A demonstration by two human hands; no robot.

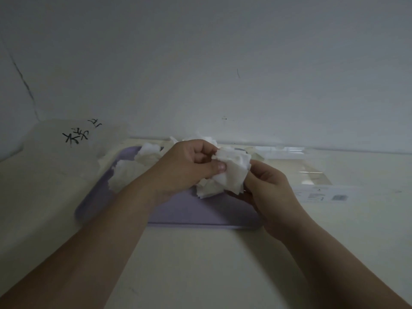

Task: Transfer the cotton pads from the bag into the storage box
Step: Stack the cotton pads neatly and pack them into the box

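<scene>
A bunch of white square cotton pads (231, 175) is held between both hands above the lilac storage box (200, 212). My left hand (187, 168) grips the bunch from the left, thumb pressed on the top pad. My right hand (269, 188) holds the bunch from the right and below, fingers curled under it. More loose pads (131, 172) lie in the box's left part and at its far edge. The clear plastic bag (307, 172) lies flat on the table to the right of the box, its printed label toward me.
A translucent white lid or sheet with black handwriting (66, 148) lies to the left of the box. A pale wall rises right behind the cream table (200, 264). The table's near part stretches in front of the box.
</scene>
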